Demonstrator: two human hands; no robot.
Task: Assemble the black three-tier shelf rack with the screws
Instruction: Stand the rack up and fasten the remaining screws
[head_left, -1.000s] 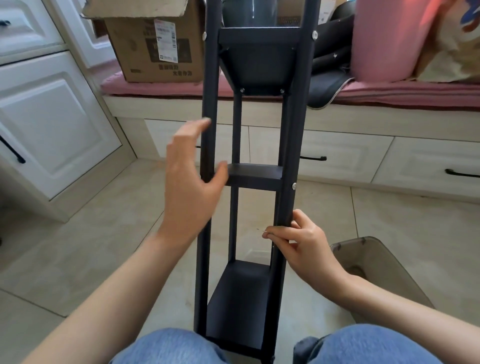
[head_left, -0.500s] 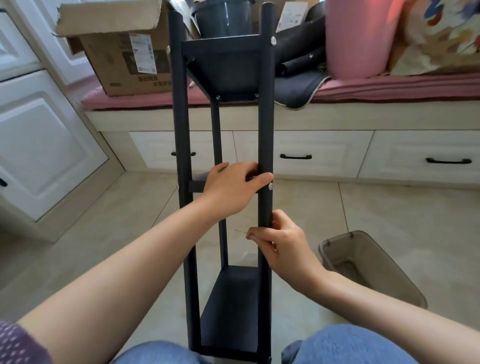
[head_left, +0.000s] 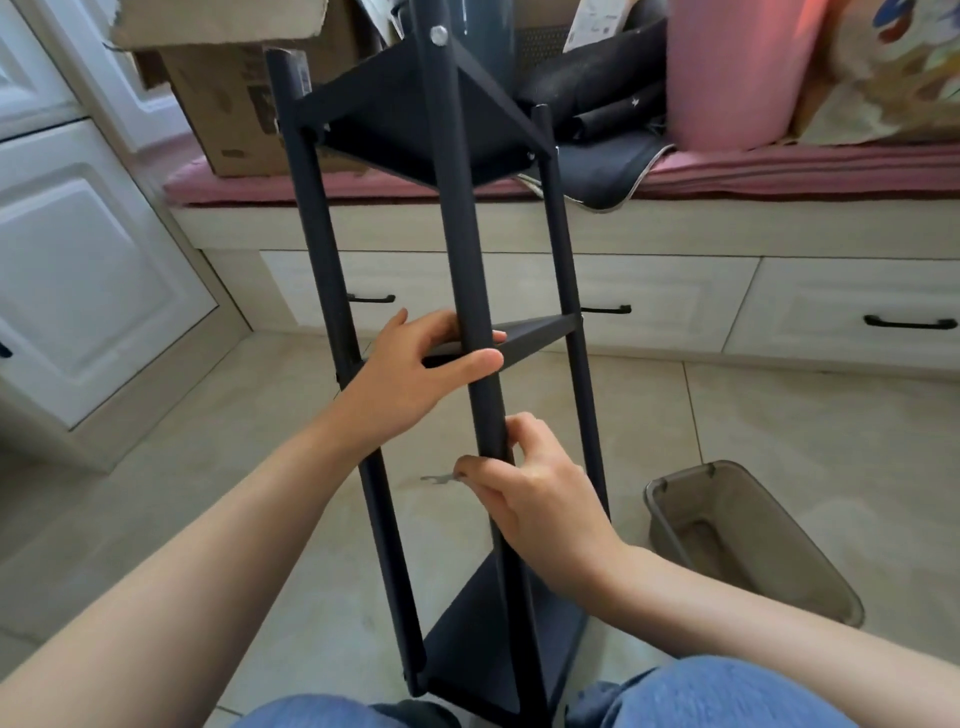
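Cabinet: white panelled doors (head_left: 78, 291) line the far left, well clear of the work.
Cardboard box: an open carton (head_left: 228, 104) sits on the pink-cushioned window seat (head_left: 779, 171), behind the rack's top tier.
Rack: the black 3-tier shelf rack (head_left: 470, 260) stands on the tiled floor (head_left: 182, 467) between the person's knees, its long axis running away from the camera and up, leaning toward the seat. All 3 shelves are in place; a silver screw head (head_left: 439, 35) shows near the top of the nearest post.
Left hand: the left hand (head_left: 415, 384) grips the nearest post at the middle shelf (head_left: 535, 335), thumb across the front, fingers curled behind.
Right hand: the right hand (head_left: 535, 499), just below on the same post, pinches a small flat wrench (head_left: 439, 478) whose jaw end points left.
Key relation: the middle-shelf joint lies directly above the right hand, along the post; judged the likeliest next fastening point.
In the way: the left hand's thumb covers that joint.
Bin: a grey plastic bin (head_left: 737, 540) stands on the floor at right, apart from the rack.
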